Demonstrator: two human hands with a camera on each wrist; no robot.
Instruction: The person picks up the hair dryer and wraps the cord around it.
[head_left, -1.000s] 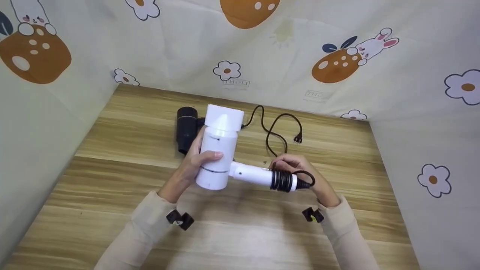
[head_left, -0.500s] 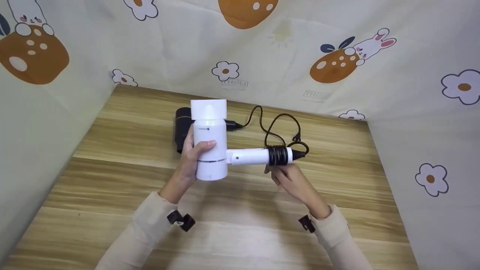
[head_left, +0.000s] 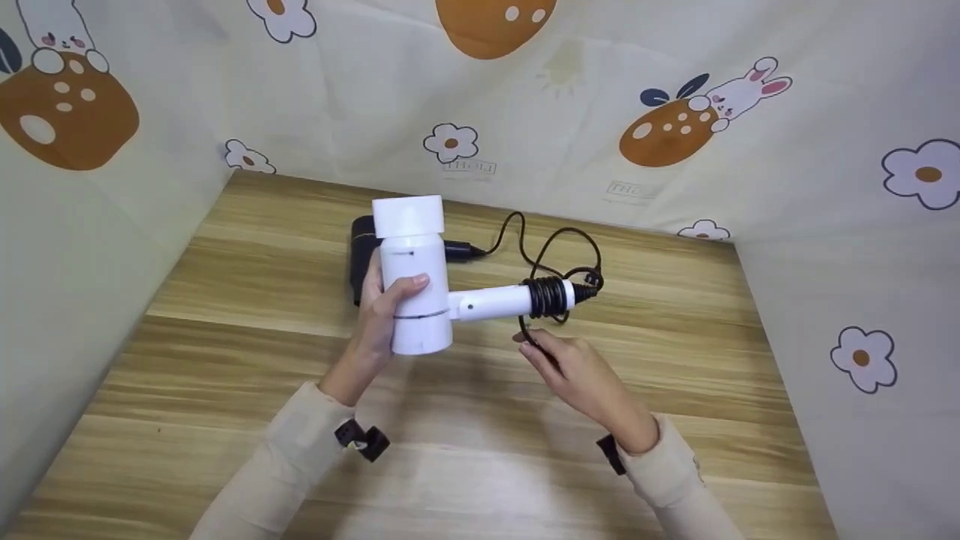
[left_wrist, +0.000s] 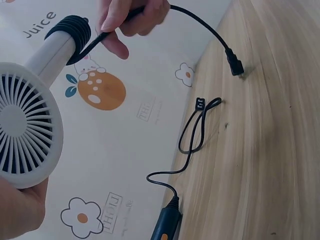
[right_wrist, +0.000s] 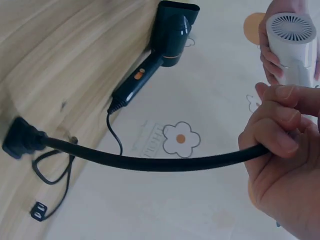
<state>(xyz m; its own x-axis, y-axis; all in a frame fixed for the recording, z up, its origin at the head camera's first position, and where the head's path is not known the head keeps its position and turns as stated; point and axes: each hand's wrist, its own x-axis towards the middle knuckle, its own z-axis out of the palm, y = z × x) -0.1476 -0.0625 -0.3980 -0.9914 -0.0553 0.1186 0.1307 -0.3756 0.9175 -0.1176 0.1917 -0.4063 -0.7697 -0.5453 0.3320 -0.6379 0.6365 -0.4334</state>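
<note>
My left hand (head_left: pixel 371 326) grips the barrel of a white hair dryer (head_left: pixel 421 334), its thumb across the front. The dryer is held above the table, with its handle pointing right. Black cord (head_left: pixel 548 298) is coiled several times round the handle's end. Below the handle, my right hand (head_left: pixel 589 379) holds a loose length of that cord between thumb and curled fingers. In the right wrist view, the held cord (right_wrist: pixel 175 164) runs out to a black plug (right_wrist: pixel 22 137) at its free end. The vent grille (left_wrist: pixel 20 125) shows in the left wrist view.
Behind the white dryer, a dark hair dryer (head_left: pixel 362 274) lies on the wooden table (head_left: pixel 225 375), partly hidden. Its thin cord (head_left: pixel 517 225) loops towards the back right. A patterned cloth (head_left: pixel 360 97) hangs along the back and both sides.
The white dryer has moved left and up, its handle tilting upward on the right. My right hand has come from behind the handle to below it, with a loose cord length now drawn down.
</note>
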